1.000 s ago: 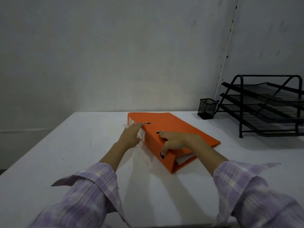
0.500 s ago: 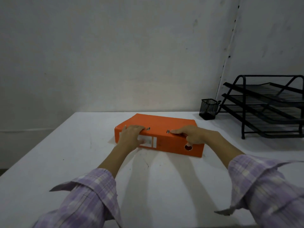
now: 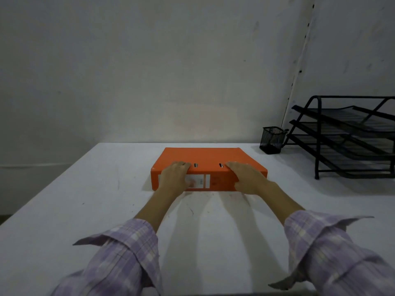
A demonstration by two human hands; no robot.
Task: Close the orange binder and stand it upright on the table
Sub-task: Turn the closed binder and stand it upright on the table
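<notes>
The orange binder (image 3: 205, 157) lies flat and closed on the white table (image 3: 85, 199), its spine with a white label facing me. My left hand (image 3: 174, 178) grips the left part of the spine, fingers curled over the top edge, thumb on the label. My right hand (image 3: 245, 178) holds the right part of the spine the same way, covering the finger hole. Two metal slots show on the cover between my hands.
A black mesh pen cup (image 3: 271, 140) stands at the back right by the wall. A black three-tier wire paper tray (image 3: 350, 137) fills the right side. The grey wall runs right behind the table's far edge.
The binder has turned from a diagonal lie until its spine squarely faces me, with both hands staying on the spine and moving with it.
</notes>
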